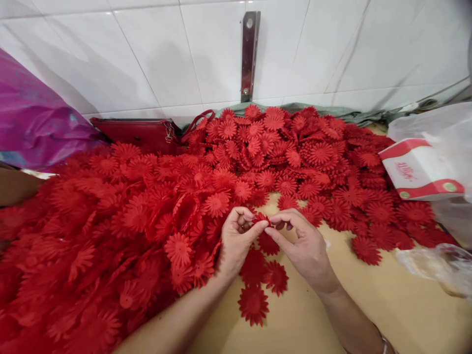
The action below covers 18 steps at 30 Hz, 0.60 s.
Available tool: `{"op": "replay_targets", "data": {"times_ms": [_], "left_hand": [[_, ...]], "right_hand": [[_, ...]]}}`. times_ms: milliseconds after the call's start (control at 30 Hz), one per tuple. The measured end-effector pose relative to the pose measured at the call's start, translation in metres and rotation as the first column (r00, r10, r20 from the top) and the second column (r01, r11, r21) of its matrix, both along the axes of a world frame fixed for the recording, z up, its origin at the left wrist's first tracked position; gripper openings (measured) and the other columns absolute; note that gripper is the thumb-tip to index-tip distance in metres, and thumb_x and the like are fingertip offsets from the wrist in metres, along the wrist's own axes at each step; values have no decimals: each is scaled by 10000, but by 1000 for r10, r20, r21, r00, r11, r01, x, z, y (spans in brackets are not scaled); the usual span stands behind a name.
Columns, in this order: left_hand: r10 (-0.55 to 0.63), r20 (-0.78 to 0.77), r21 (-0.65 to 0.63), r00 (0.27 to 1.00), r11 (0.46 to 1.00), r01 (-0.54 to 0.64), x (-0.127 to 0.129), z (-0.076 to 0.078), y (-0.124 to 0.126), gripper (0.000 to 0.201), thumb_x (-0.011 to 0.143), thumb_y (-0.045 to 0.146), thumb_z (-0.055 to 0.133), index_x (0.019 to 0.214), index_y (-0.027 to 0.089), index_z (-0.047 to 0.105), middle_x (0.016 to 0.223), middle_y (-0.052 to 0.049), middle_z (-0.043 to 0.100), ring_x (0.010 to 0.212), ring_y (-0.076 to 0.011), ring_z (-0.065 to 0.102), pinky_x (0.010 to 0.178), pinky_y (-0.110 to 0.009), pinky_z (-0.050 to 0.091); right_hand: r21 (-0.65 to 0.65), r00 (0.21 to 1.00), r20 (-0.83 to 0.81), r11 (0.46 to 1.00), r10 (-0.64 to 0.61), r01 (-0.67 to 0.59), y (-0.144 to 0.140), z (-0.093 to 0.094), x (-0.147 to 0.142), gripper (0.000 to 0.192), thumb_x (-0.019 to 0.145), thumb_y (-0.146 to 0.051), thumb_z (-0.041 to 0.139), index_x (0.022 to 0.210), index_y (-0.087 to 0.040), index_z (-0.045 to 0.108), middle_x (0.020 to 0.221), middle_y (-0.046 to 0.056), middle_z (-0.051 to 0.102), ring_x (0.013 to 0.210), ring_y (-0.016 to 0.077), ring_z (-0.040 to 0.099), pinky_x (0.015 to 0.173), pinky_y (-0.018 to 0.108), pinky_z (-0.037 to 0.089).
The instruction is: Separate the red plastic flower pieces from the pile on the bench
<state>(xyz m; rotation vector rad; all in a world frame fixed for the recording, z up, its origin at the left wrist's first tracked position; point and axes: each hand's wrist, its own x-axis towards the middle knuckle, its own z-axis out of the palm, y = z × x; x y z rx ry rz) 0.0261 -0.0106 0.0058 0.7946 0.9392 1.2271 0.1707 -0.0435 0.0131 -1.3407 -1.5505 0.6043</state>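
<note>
Both hands meet above the table, fingertips pinched together. My left hand (239,236) is closed on a red fabric flower (260,219), its thumb pressed along the near edge. My right hand (300,241) pinches the same flower from the other side; the fingertips cover part of it. Under and just below the hands lie several loose red flowers, among them a flat many-petalled one (253,305) and a smaller one (276,278). A large heap of red flowers (136,216) spreads to the left of my left hand.
Another flower pile (313,152) rises at the back against the white tiled wall (147,59). A red purse (132,132) and purple bag (33,113) stand back left. At right are a white-and-red box (416,169) and clear plastic (438,265) on the wooden table (295,319).
</note>
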Motion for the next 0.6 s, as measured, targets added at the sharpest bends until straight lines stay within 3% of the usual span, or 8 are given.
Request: {"op": "replay_targets", "data": {"times_ms": [367,600], "left_hand": [[-74,13,41,997,996,73,1,-2,0,424,610,308,930,888,193,631,779,43,597,705,-86,558,689,-199,451],[-92,38,28,995,995,91,2,-1,2,433,591,308,941,851,185,617,740,54,588,667,-69,528,660,-186,428]], "right_hand": [[-91,976,-210,995,-52,33,3,-9,2,118,942,-328,641,891,-224,663,927,38,650,880,184,614,784,313,498],[-200,958,-279,980,-63,7,0,-10,-3,168,961,-391,600,961,-225,619,872,13,615,780,167,562,706,284,478]]}}
